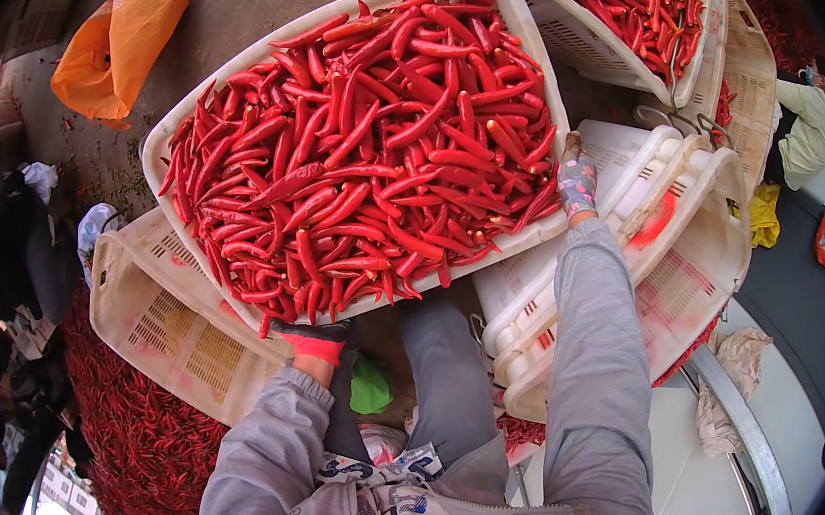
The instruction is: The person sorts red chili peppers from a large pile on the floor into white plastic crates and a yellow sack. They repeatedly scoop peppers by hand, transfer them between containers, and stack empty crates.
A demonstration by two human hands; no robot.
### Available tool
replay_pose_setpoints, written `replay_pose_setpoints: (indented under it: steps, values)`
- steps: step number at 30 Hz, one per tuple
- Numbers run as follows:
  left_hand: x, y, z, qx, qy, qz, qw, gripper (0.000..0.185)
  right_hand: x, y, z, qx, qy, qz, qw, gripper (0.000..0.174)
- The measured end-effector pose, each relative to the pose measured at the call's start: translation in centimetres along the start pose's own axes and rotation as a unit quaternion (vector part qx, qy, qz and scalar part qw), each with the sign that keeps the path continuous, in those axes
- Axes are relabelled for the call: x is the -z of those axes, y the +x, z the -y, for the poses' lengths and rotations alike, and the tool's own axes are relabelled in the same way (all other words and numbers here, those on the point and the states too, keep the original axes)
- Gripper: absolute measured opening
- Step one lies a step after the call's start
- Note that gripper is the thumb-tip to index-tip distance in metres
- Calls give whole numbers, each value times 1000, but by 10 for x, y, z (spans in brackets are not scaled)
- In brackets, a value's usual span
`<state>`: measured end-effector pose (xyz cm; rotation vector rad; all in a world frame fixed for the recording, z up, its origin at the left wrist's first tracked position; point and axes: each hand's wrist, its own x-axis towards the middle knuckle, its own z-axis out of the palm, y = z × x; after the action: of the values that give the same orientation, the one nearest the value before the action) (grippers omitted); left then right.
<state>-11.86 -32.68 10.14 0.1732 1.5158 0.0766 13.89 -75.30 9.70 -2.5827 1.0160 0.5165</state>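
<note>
A large white plastic crate (560, 111) heaped with red chili peppers (363, 154) fills the middle of the view. My left hand (313, 341), in a black and red glove, grips the crate's near rim, its fingers partly hidden under the edge. My right hand (577, 175), in a patterned glove, is at the crate's right rim; its fingers lie against the edge and are partly hidden. My legs are below the crate, with a green bag (370, 386) on the floor between them.
Nested white crates (693, 166) stand at the right, another chili-filled crate (596, 20) behind. An empty crate (185, 339) lies at the lower left beside a big chili heap (131, 424). An orange bag (122, 46) is on the floor. A masked person (806, 133) is at the far right.
</note>
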Motion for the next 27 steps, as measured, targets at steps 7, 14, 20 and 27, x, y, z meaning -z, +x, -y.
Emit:
replay_pose_setpoints:
  steps: [7, 14, 20, 27]
  values:
    - [-9, 3, -80, -99, 17, 126, 987, 107, -45, -83, -64, -167, 145, -4, 975, 78]
    - [-5, 35, -119, -130, 61, 189, 971, 87, -78, -149, -42, -82, 256, -88, 959, 61]
    - [-37, -64, -18, -550, 614, 182, 537, 83, -78, -163, 30, 404, -44, -82, 910, 62]
    - [-188, -55, 63, -591, 760, 234, 134, 77, -90, -181, 12, 345, -36, -66, 936, 63]
